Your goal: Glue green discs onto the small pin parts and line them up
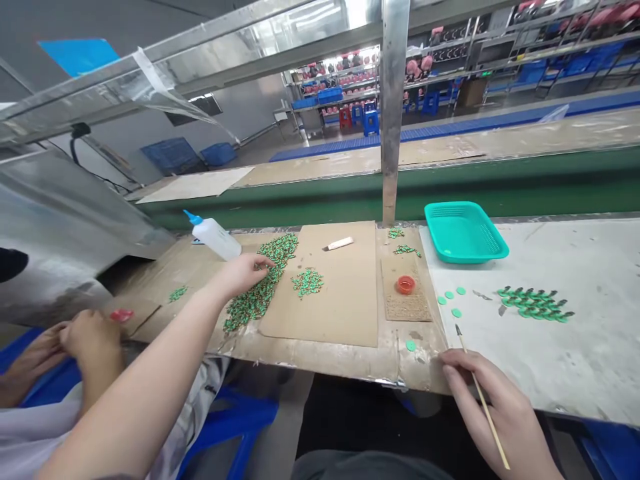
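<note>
My left hand [245, 273] reaches over a long pile of small green-and-brown pieces [257, 297], its fingers bent together at the pile's edge. What they hold, if anything, is too small to make out. A smaller cluster of these pieces [307, 283] lies on a cardboard sheet [345, 307]. My right hand [500, 407] rests at the table's front edge with a thin paintbrush [483, 400] between thumb and fingers, its dark tip pointing away from me. Near that tip lie loose green discs [457, 313]. Rows of green discs with dark pieces on them [537, 304] stand farther right.
A white squeeze bottle [217, 239] leans behind the pile. A short white-handled brush [339, 244] lies on the cardboard. Beyond are a red cap [405, 285] and a green basket [466, 230]. A metal post [393, 120] rises behind. Another person's hands [90, 337] are at left.
</note>
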A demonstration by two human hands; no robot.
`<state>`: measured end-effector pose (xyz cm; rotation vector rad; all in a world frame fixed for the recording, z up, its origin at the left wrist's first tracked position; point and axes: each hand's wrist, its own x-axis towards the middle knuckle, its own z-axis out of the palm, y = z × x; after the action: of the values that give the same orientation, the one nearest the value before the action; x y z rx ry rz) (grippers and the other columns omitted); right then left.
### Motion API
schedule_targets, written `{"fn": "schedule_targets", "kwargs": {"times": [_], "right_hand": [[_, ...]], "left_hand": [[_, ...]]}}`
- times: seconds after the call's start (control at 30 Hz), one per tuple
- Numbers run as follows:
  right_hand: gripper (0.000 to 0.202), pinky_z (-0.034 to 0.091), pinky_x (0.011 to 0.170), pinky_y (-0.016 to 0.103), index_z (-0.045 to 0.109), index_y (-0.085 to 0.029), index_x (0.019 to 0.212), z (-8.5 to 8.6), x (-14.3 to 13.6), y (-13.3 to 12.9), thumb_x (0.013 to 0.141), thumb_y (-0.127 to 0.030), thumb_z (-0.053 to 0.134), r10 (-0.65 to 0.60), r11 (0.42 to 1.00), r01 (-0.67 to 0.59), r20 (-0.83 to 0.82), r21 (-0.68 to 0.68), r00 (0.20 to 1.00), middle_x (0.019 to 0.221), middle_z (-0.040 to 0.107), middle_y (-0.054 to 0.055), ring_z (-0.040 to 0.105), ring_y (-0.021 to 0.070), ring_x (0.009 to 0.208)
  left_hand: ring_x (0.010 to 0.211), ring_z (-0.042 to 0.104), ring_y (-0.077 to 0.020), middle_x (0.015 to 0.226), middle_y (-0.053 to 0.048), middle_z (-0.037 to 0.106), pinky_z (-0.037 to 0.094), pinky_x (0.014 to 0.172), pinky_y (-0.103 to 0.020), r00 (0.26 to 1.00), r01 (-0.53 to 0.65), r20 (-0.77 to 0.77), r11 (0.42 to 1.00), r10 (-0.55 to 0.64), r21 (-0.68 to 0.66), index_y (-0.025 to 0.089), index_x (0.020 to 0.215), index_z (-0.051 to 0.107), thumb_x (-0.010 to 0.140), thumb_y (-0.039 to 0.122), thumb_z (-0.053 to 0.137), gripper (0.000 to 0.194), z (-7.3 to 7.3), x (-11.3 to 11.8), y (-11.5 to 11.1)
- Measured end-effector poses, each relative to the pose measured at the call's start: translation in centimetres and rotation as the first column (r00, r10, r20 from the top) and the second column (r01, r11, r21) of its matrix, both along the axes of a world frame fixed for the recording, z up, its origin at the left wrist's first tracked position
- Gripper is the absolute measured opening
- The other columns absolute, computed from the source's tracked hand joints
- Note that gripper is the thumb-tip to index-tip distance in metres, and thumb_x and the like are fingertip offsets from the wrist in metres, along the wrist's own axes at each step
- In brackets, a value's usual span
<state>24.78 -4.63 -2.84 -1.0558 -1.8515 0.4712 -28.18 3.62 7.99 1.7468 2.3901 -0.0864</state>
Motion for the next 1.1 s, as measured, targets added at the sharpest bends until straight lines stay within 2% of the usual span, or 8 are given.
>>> {"fn": "schedule_targets", "kwargs": {"times": [0.13, 0.37, 0.53, 0.73, 0.83, 0.9, 1.0, 1.1], "right_hand": [[0.009, 0.073, 0.073, 0.032, 0.076, -0.03, 0.116, 0.1, -0.1, -0.1, 0.113, -0.032, 0.067, 0.002, 1.0, -0.002, -0.006, 0.003, 1.0, 0.105, 0.086, 0.004, 0.088, 0.0245, 0.088], [0.009, 0.073, 0.072, 0.032, 0.075, -0.03, 0.115, 0.5, -0.4, 0.1, 0.112, -0.029, 0.067, 0.033, 0.999, -0.033, -0.008, 0.018, 0.999, 0.103, 0.085, 0.004, 0.089, 0.0252, 0.089], [0.01, 0.074, 0.072, 0.032, 0.075, -0.031, 0.117, 0.8, -0.3, 0.1, 0.112, -0.028, 0.067, 0.038, 0.999, -0.038, -0.009, 0.026, 0.999, 0.106, 0.086, 0.004, 0.089, 0.0262, 0.091], [0.009, 0.074, 0.071, 0.034, 0.075, -0.03, 0.116, 0.7, 0.5, -0.3, 0.112, -0.028, 0.068, 0.007, 1.0, -0.006, -0.017, 0.015, 1.0, 0.104, 0.085, 0.006, 0.087, 0.0268, 0.087], [0.01, 0.073, 0.07, 0.034, 0.076, -0.029, 0.116, 0.8, 0.8, -0.3, 0.111, -0.027, 0.068, -0.004, 1.0, 0.004, -0.032, 0.005, 0.999, 0.103, 0.085, 0.006, 0.086, 0.0259, 0.084], [0.01, 0.072, 0.069, 0.033, 0.077, -0.029, 0.115, 1.2, 0.6, -0.2, 0.111, -0.025, 0.069, -0.002, 1.0, 0.002, -0.051, 0.012, 0.999, 0.102, 0.085, 0.006, 0.086, 0.0257, 0.085], [0.01, 0.07, 0.07, 0.031, 0.077, -0.027, 0.109, 2.9, -0.6, 0.2, 0.111, -0.022, 0.067, 0.017, 1.0, -0.018, -0.109, -0.007, 0.994, 0.098, 0.085, 0.006, 0.086, 0.0243, 0.086], [0.012, 0.069, 0.075, 0.03, 0.078, -0.024, 0.107, 5.4, -2.7, 0.7, 0.109, -0.019, 0.067, 0.142, 0.988, -0.149, -0.173, -0.028, 0.975, 0.094, 0.084, 0.005, 0.083, 0.0206, 0.083]], "left_hand": [[0.123, 0.075, -0.027, 0.144, -0.011, 0.073, 0.067, 0.106, -0.05, 0.999, 0.036, -0.034, 0.998, -0.038, -0.051, 0.022, 0.14, 0.072, 0.108, 0.049, 0.075, 0.042, -0.6, 0.6, 0.8], [0.129, 0.073, -0.0283, 0.15, -0.012, 0.071, 0.065, 0.11, -0.053, 0.994, 0.092, -0.075, 0.992, -0.085, 0.082, 0.023, 0.143, 0.07, 0.108, 0.049, 0.075, 0.043, -1.5, 2.2, 3.6], [0.128, 0.073, -0.0276, 0.15, -0.012, 0.071, 0.066, 0.109, -0.052, 0.991, 0.128, 0.032, 0.988, -0.131, 0.084, 0.023, 0.143, 0.071, 0.109, 0.048, 0.075, 0.043, -1.7, 3.1, 6.2], [0.127, 0.074, -0.028, 0.148, -0.012, 0.072, 0.066, 0.107, -0.052, 0.955, -0.022, 0.296, 0.99, -0.021, 0.14, 0.022, 0.143, 0.07, 0.108, 0.049, 0.076, 0.044, -0.6, 3.2, 6.6], [0.118, 0.076, -0.0256, 0.14, -0.011, 0.074, 0.068, 0.1, -0.048, 0.867, -0.1, 0.499, 0.979, -0.002, 0.178, 0.02, 0.141, 0.07, 0.108, 0.049, 0.076, 0.044, 0.7, 4.0, 4.8], [0.099, 0.075, -0.0195, 0.122, -0.007, 0.077, 0.068, 0.087, -0.039, 0.777, -0.123, 0.629, 0.971, -0.035, 0.206, 0.018, 0.13, 0.072, 0.109, 0.052, 0.074, 0.04, 1.5, 5.7, 2.9], [0.062, 0.056, -0.0107, 0.081, 0.0, 0.068, 0.051, 0.058, -0.026, 0.617, -0.112, 0.776, 0.962, -0.13, 0.251, 0.019, 0.097, 0.073, 0.099, 0.071, 0.076, 0.052, 2.0, 10.4, -0.4], [0.057, 0.048, -0.0093, 0.07, 0.0, 0.066, 0.042, 0.053, -0.024, 0.462, -0.06, 0.867, 0.969, -0.187, 0.241, 0.021, 0.084, 0.073, 0.08, 0.076, 0.091, 0.058, 1.7, 16.8, -3.5]]}}
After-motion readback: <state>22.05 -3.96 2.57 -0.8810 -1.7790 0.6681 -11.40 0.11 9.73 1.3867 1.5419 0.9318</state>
